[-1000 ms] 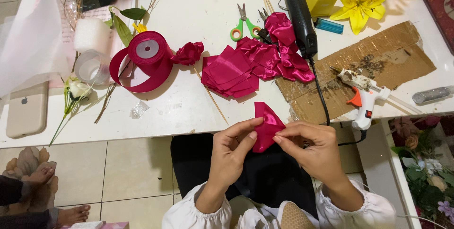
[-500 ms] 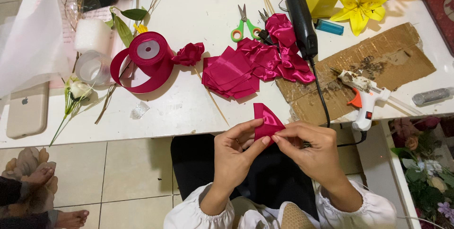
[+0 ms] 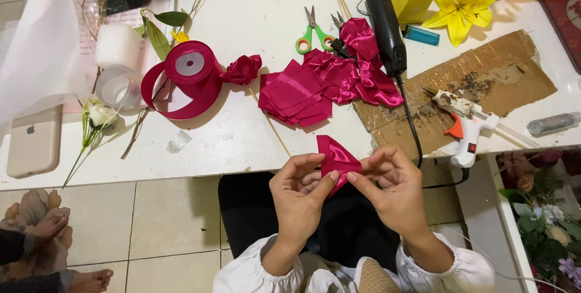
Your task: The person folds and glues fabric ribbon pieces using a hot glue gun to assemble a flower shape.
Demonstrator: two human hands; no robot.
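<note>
**Folding a pink ribbon piece**

Sitting at the white table (image 3: 242, 148), the person pinches a folded pink ribbon piece (image 3: 336, 158) above their lap. Left hand (image 3: 301, 193) and right hand (image 3: 393, 187) both squeeze it. Slippery ribbon could pop open if fingers loosen.

hands: left hand (image 3: 301, 193) and right hand (image 3: 394, 189) both pinch a folded magenta ribbon piece (image 3: 336, 158), just off the table's near edge (image 3: 212, 166), above the lap
ribbon stock: pile of cut ribbon squares (image 3: 296, 93) mid-table, ribbon spool (image 3: 187, 75) to its left, small ribbon rose (image 3: 243, 69) between them
tools: glue gun (image 3: 466, 126) on cardboard sheet (image 3: 484, 87) at the right near edge; green-handled scissors (image 3: 310, 34) toward the far edge; black heat tool (image 3: 384, 20) beside them
left edge: phone (image 3: 35, 141) lying flat
</note>
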